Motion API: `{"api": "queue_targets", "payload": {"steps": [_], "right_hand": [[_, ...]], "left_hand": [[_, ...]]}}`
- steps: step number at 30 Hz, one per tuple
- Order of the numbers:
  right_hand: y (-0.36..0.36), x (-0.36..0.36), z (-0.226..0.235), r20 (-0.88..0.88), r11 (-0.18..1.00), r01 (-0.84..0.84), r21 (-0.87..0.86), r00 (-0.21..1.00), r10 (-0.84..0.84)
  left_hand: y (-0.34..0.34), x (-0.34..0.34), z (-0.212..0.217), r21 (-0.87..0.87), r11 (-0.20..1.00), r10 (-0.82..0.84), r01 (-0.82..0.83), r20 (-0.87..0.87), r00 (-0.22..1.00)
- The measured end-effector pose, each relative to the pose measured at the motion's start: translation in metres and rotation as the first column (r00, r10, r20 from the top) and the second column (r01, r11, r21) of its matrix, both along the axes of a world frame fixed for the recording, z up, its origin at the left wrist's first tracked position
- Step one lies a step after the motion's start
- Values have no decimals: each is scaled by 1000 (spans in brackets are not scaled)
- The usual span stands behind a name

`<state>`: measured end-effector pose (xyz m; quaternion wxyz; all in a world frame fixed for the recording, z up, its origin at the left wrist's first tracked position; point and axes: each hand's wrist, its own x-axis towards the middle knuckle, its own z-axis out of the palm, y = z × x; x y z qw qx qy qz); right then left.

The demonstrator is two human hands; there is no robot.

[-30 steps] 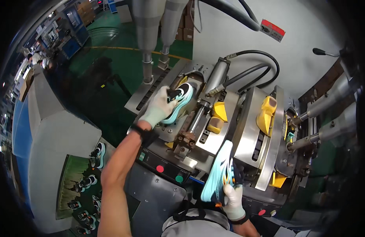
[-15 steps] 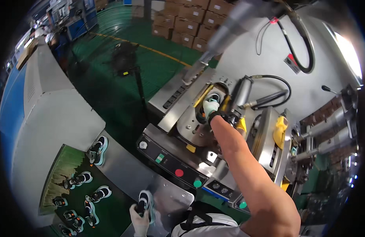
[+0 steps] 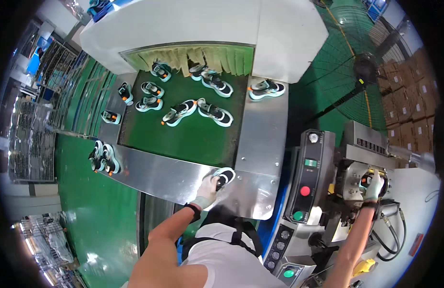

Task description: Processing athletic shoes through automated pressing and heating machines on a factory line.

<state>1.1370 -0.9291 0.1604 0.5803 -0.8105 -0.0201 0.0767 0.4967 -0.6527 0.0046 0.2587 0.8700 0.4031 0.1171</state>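
Meanwhile, left hand (image 3: 207,191) fingers clasp a black sneaker (image 3: 225,176); right hand (image 3: 374,186) fingers grip a machine-held shoe (image 3: 366,182).

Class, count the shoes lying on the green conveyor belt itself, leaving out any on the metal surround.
8, though more may hide behind the curtain strips: two by the curtain, three at the left and two mid-belt, one at the left edge.

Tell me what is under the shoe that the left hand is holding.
The shoe rests on the steel apron at the near end of the green conveyor belt. The gloved left hand grips its heel. The sole and the metal directly beneath it are covered.
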Motion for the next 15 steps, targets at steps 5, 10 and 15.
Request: {"api": "queue_targets", "payload": {"steps": [5, 10, 15], "right_hand": [[85, -259, 47, 345, 938, -25, -345, 926, 151], [74, -372, -79, 45, -47, 63, -997, 949, 312], [-4, -333, -95, 100, 226, 13, -974, 921, 377]], "left_hand": [[16, -3, 20, -303, 943, -127, 140, 64, 990], [126, -83, -63, -735, 678, 248, -28, 192, 949], [353, -126, -23, -141, 789, 610, -598, 297, 735]]}}
